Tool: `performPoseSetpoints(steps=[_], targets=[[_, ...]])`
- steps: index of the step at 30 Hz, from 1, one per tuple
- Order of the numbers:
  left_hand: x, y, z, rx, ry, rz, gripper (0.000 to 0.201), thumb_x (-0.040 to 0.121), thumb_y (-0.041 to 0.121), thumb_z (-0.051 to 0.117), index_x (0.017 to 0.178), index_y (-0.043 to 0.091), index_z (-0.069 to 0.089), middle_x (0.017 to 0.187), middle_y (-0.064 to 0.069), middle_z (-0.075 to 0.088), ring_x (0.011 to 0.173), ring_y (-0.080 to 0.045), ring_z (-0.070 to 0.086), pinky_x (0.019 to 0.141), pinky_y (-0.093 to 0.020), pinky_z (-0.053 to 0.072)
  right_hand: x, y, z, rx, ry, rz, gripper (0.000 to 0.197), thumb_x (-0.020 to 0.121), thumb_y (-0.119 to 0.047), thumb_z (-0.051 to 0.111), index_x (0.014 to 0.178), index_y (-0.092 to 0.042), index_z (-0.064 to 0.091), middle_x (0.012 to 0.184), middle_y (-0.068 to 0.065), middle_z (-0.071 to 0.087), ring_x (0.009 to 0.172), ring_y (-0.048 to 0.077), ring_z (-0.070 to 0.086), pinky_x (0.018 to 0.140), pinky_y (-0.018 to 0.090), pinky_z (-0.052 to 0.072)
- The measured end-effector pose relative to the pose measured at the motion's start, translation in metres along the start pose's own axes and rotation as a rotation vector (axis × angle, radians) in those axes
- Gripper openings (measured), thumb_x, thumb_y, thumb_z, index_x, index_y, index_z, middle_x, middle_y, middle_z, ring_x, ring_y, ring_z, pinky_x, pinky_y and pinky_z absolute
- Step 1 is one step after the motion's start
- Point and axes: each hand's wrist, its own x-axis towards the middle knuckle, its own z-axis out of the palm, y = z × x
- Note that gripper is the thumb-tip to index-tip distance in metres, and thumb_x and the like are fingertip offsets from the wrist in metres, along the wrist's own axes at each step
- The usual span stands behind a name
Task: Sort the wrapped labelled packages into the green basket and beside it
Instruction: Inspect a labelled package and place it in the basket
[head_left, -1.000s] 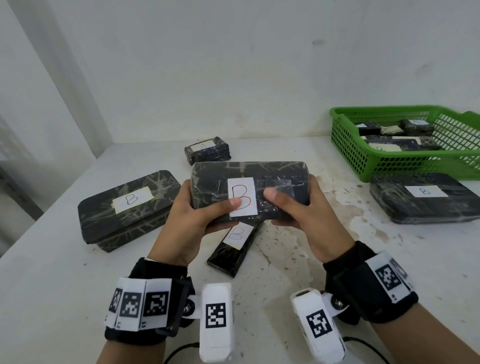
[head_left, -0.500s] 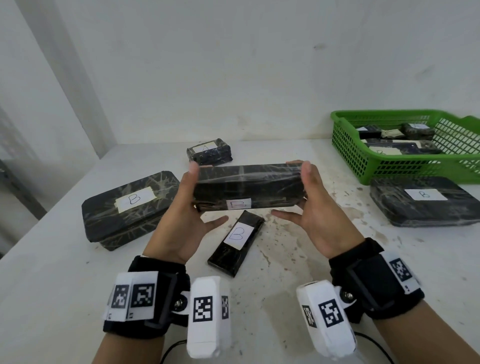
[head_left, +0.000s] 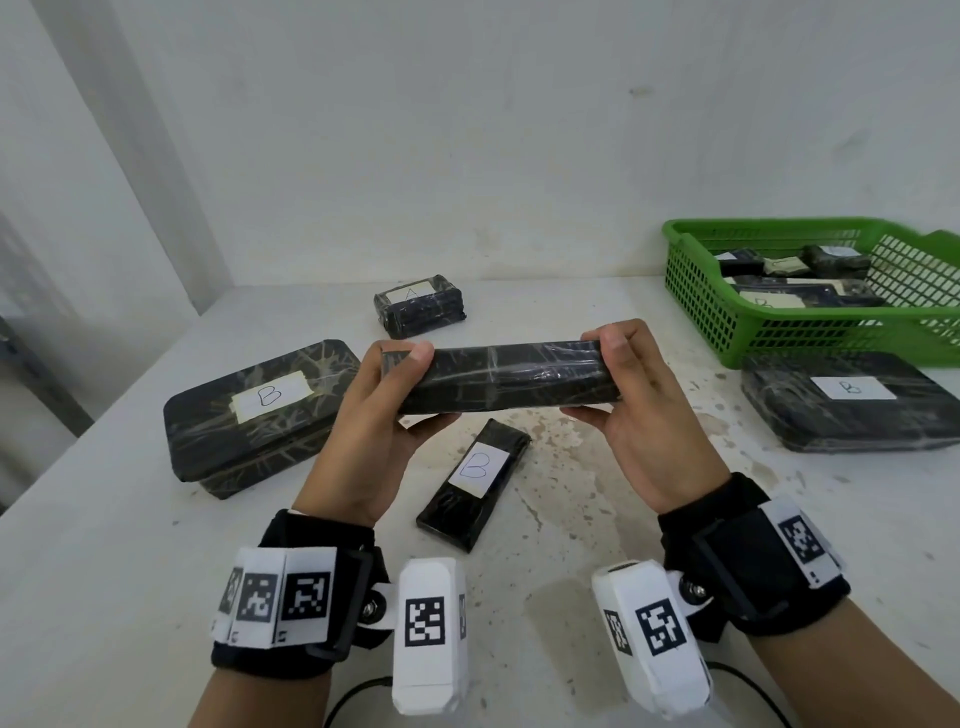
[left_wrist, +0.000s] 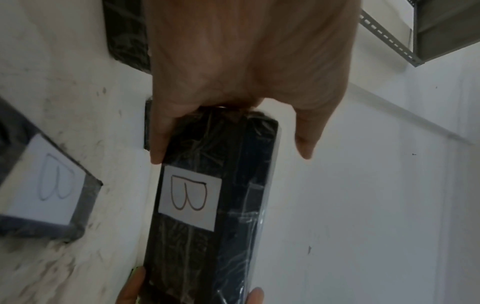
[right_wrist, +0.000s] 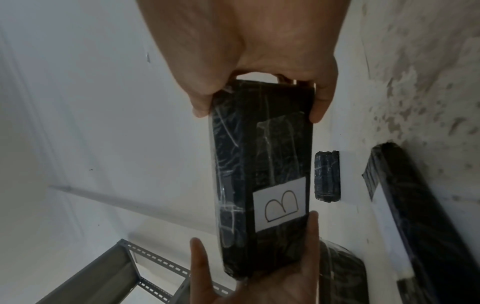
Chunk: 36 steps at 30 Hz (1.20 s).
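- The table (head_left: 156, 597) is a white surface, stained and speckled near the middle.
- The green basket (head_left: 727, 332), plastic lattice, sits at the far right with several dark wrapped packs inside.
- A big flat box (head_left: 260, 415), plastic-wrapped with a taped "B" label, lies at the left; a similar flat pack (head_left: 852, 410) lies just in front of the basket.
- The held package (head_left: 498, 379), a long dark brick in crinkled film, is up above the table, its "B" label facing down.
- The left hand (head_left: 363, 441) grips one end and the right hand (head_left: 644, 415) the other.
- A slim "B" bar (head_left: 475, 488) lies beneath; a small "A" block (head_left: 420, 306) sits farther back.
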Motion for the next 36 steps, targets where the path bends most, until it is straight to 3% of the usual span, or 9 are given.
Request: performPoseSetpoints(steps=[3,6,10,13,17,20,26,31,36], targets=[[0.0,-0.001,0.003,0.02,0.017,-0.004,0.021,0.081,0.036,0.061,0.087,0.017,0.053,0.1,-0.008,0.067,0.105,-0.023,0.064,0.098,-0.049,0.052,-0.001,0.0,0.0,0.02,-0.008,0.016,0.034,0.091,-0.055,0.048,0.091,-0.022,0.049,0.09,-0.006,0.058,0.093,0.014,0.057,0.091,0.04,0.048],[0.001,-0.002,0.002,0.007,0.014,-0.007,0.027,0.086,0.038,0.067,0.089,0.017,0.052,0.102,-0.008,0.066,0.109,-0.023,0.062,0.096,-0.046,0.054,0.0,0.0,0.0,0.038,-0.008,0.05,0.047,0.083,-0.067,0.051,0.095,-0.021,0.05,0.091,-0.007,0.057,0.094,0.012,0.056,0.093,0.04,0.046],[0.001,-0.005,0.001,0.042,-0.014,-0.015,0.035,0.075,0.039,0.072,0.093,0.016,0.053,0.101,-0.006,0.068,0.102,-0.019,0.067,0.095,-0.045,0.054,0.0,0.002,0.001,-0.008,0.029,0.018,0.027,0.087,-0.051,0.061,0.091,-0.026,0.05,0.086,-0.013,0.063,0.089,0.01,0.059,0.084,0.036,0.046],[0.003,-0.008,0.002,0.043,0.018,-0.033,0.027,0.075,0.028,0.069,0.094,0.015,0.055,0.1,-0.007,0.068,0.096,-0.018,0.068,0.097,-0.049,0.053,0.0,0.004,0.0,0.001,0.05,0.018,0.026,0.079,-0.048,0.057,0.09,-0.026,0.05,0.086,-0.012,0.064,0.089,0.01,0.06,0.085,0.037,0.045],[0.002,-0.007,0.001,0.076,0.012,0.009,0.031,0.073,0.03,0.074,0.093,0.016,0.054,0.101,-0.01,0.065,0.096,-0.018,0.067,0.093,-0.044,0.055,0.0,0.007,0.003,0.023,0.048,0.011,0.029,0.083,-0.051,0.066,0.089,-0.028,0.051,0.082,-0.015,0.062,0.085,0.007,0.06,0.084,0.034,0.046],[0.0,-0.008,0.003,0.1,-0.018,0.024,0.042,0.064,0.038,0.077,0.091,0.018,0.053,0.099,-0.011,0.066,0.097,-0.02,0.068,0.091,-0.039,0.057,-0.001,0.006,0.004,0.018,0.082,-0.043,0.034,0.079,-0.047,0.077,0.088,-0.026,0.052,0.081,-0.01,0.06,0.081,0.009,0.059,0.073,0.026,0.048],[0.001,-0.009,0.004,0.083,0.021,-0.028,0.029,0.071,0.022,0.073,0.09,0.016,0.052,0.098,-0.012,0.068,0.093,-0.021,0.069,0.098,-0.05,0.052,-0.002,0.01,0.006,0.014,0.087,-0.014,0.034,0.079,-0.047,0.076,0.088,-0.025,0.051,0.093,0.005,0.057,0.087,0.017,0.056,0.074,0.029,0.044],[0.001,-0.01,0.005,0.094,0.036,-0.006,0.041,0.059,0.033,0.08,0.086,0.018,0.054,0.092,-0.008,0.067,0.09,-0.019,0.069,0.096,-0.049,0.054,-0.004,0.01,0.007,-0.015,0.079,-0.031,0.044,0.066,-0.041,0.081,0.092,-0.023,0.051,0.096,0.005,0.06,0.087,0.012,0.062,0.069,0.016,0.049],[-0.002,-0.008,0.007,0.105,-0.005,0.049,0.046,0.062,0.037,0.078,0.093,0.016,0.051,0.093,-0.006,0.067,0.091,-0.016,0.07,0.094,-0.041,0.056,-0.001,0.009,0.002,-0.03,0.058,-0.057,0.043,0.069,-0.045,0.085,0.092,-0.027,0.053,0.093,0.0,0.059,0.09,0.016,0.062,0.078,0.024,0.051]])
